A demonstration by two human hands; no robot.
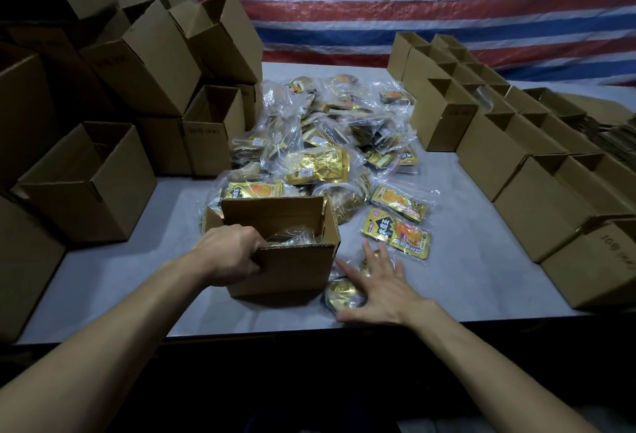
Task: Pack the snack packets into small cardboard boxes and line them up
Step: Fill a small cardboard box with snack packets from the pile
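A small open cardboard box [292,267] stands near the table's front edge with bagged snack packets inside it. My left hand [229,253] grips the box's near left corner, fingers curled over the rim. Just right of the box, my right hand [378,284] lies flat with spread fingers on a clear bag of gold packets [344,293]. A big pile of bagged snack packets [320,136] fills the middle of the table behind the box. Two loose yellow packets [397,236] lie beyond my right hand.
Open cardboard boxes [89,185] are stacked on the left. Rows of lined-up boxes [537,188] run along the right side. The grey table [464,278] ends at a dark front edge. A red, white and blue striped tarp [378,2] hangs behind.
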